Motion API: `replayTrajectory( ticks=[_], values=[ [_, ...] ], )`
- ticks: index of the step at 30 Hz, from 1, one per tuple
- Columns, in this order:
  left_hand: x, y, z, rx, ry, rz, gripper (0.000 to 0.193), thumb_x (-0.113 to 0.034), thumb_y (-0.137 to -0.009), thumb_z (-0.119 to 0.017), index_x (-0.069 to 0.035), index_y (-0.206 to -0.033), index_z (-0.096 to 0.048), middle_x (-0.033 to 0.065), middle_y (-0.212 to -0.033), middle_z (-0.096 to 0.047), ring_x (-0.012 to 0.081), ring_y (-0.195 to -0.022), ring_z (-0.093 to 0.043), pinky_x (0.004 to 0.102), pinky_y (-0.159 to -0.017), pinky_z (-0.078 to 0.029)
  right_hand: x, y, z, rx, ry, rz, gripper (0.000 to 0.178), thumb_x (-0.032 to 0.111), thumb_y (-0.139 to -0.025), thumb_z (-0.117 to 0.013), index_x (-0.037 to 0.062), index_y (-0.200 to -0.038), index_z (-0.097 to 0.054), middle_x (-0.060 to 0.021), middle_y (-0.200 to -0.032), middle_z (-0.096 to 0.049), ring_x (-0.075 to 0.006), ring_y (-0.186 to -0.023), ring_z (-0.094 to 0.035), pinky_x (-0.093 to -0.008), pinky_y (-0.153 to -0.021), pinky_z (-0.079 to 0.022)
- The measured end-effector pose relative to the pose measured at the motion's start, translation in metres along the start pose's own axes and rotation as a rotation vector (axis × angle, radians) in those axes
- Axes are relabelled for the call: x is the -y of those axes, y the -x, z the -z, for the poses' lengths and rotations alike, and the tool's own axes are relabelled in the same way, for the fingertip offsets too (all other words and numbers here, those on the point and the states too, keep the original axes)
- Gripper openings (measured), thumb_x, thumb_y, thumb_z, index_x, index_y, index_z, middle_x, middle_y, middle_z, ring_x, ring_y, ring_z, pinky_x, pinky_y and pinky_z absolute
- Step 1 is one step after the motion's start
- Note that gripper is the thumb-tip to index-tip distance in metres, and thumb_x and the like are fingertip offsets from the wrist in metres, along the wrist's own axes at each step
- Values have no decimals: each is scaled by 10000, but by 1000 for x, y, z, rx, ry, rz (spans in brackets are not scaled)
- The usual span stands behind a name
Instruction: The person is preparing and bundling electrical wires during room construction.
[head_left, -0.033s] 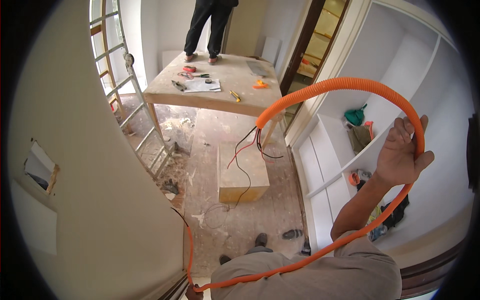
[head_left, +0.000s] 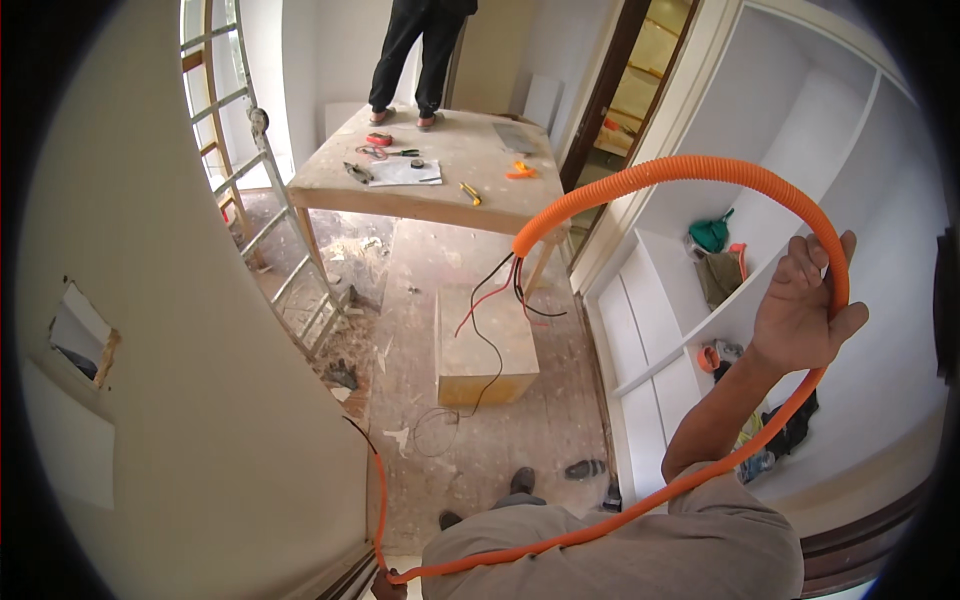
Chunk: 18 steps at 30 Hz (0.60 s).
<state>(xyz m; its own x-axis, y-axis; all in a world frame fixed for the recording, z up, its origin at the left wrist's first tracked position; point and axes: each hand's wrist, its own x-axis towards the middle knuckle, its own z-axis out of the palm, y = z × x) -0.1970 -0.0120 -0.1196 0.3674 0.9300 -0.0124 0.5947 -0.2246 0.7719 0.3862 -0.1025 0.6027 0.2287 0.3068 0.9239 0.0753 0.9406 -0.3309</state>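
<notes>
One orange conduit (head_left: pixel 690 170), wires already inside

It arches through the right hand's (head_left: pixel 800 310) grip; the left hand (head_left: pixel 388 586) clasps it low down, at the bend. Black and red wires (head_left: pixel 517 272) dangle from its upper mouth, apparently not yet joined to anything.

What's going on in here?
A person has an orange corrugated conduit looped up on the right side, with the fingers of the right hand around it. The left hand, partly visible at the lower edge, grips it lower down. Red and black wires stick out of its raised end. Beyond, a co-worker stands on a table, with pliers lying on it.
</notes>
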Motion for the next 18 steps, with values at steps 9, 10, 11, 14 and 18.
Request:
replayTrajectory(
  ticks=[9,10,11,14,18],
  values=[
    [21,-20,-18,67,74,187,315,-305,-872,-607,2,-927,-653,62,-719,-592,206,-610,-587,330,-507,-466,16,-3,-10,-28,-12,16,662,324,-926,-602,-116,-1360,-363,-217,-1054,-460,-254,-966,-429,-331,-855,-441],
    [17,-26,-20,80,127,256,306,-297,-873,-609,0,-933,-649,68,-738,-597,209,-626,-592,335,-519,-471,17,-3,-10,-20,-1,27,672,331,-925,-603,-114,-1364,-359,-221,-1058,-461,-256,-972,-432,-330,-857,-442],
    [14,-31,-22,91,187,328,297,-289,-874,-611,-1,-939,-644,75,-758,-603,212,-642,-597,340,-530,-476,19,-4,-10,-19,1,27,672,331,-925,-603,-114,-1364,-359,-221,-1058,-461,-256,-972,-432,-330,-857,-442],
    [4,-37,-24,90,464,618,271,-264,-876,-618,-5,-957,-631,94,-815,-620,222,-690,-611,354,-565,-489,20,-2,-6,-11,4,22,675,328,-926,-603,-113,-1371,-352,-227,-1067,-463,-257,-980,-430,-328,-854,-444],
    [-7,-53,-30,26,769,943,243,-231,-879,-627,-11,-981,-613,120,-892,-643,235,-754,-631,373,-611,-507,36,-3,-12,5,27,22,680,324,-925,-606,-111,-1375,-340,-237,-1086,-466,-254,-985,-425,-328,-854,-446]
  ],
)
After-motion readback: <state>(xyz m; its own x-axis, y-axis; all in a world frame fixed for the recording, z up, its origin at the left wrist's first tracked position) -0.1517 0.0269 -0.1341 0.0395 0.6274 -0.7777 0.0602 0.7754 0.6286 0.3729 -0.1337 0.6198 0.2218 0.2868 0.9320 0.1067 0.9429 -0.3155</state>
